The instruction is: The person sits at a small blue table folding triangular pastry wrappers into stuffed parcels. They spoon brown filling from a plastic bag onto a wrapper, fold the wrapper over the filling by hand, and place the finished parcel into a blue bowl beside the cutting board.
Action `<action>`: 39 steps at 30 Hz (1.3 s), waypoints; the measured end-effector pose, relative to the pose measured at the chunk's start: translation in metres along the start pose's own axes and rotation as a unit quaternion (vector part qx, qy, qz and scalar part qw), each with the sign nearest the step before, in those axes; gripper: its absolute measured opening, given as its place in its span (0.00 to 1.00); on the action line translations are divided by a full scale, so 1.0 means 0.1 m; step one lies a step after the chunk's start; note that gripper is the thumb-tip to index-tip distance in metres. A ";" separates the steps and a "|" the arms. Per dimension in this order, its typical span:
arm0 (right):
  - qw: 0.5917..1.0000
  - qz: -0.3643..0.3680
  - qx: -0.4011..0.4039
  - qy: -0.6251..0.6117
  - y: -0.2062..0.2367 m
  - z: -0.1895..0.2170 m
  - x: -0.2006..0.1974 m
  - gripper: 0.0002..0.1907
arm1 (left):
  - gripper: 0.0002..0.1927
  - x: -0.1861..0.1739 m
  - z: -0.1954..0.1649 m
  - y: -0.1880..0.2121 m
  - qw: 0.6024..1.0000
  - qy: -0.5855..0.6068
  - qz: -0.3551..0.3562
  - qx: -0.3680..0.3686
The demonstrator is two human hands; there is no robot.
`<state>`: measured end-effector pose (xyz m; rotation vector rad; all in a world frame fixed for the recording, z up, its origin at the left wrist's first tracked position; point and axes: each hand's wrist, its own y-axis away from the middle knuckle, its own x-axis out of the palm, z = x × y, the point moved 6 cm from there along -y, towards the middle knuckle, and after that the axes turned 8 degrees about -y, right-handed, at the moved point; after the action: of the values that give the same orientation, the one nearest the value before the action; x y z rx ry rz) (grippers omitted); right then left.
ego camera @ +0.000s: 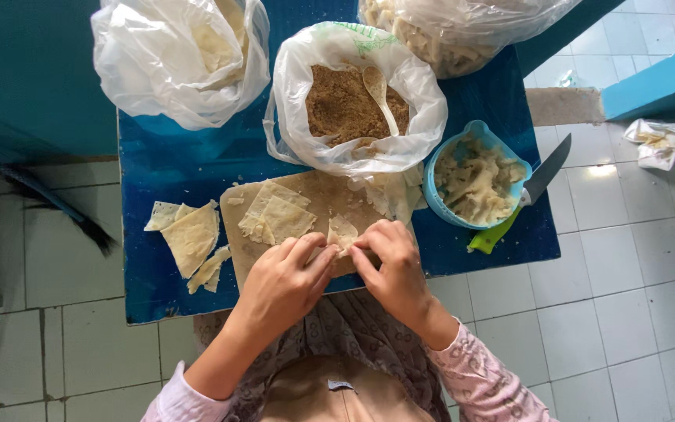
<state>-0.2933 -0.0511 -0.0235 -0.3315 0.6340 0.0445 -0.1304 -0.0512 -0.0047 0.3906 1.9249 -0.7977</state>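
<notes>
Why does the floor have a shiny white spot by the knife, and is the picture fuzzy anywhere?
Head view: the white spot on the floor tile beside the knife is glare from light bouncing off glossy tile; the plastic bags shine a little too. Light is soft and even, shadows faint. The hands, left and right, and the dough piece look sharp; straight edges bend slightly near the corners.

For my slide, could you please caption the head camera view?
Both hands, left hand and right hand, fold a dough wrapper on a wooden board below a bag of brown filling.
</notes>
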 end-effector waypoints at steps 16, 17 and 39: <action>0.998 0.065 -0.005 -0.008 -0.20 -0.02 0.01 0.04 | 0.09 0.10 0.15 -0.16 0.998 0.048 0.032 0.007; 0.996 0.079 0.027 -0.032 -0.25 -0.09 0.03 0.05 | 0.09 0.10 0.15 -0.17 0.999 0.038 0.036 0.013; 0.995 0.031 -0.096 0.025 -0.20 0.07 -0.08 0.05 | 0.11 0.13 0.11 -0.20 0.997 -0.071 -0.002 -0.005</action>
<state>-0.2931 -0.0676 -0.0081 -0.4995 0.6915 0.1585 -0.1406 -0.0741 -0.0118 0.3160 1.7967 -0.7965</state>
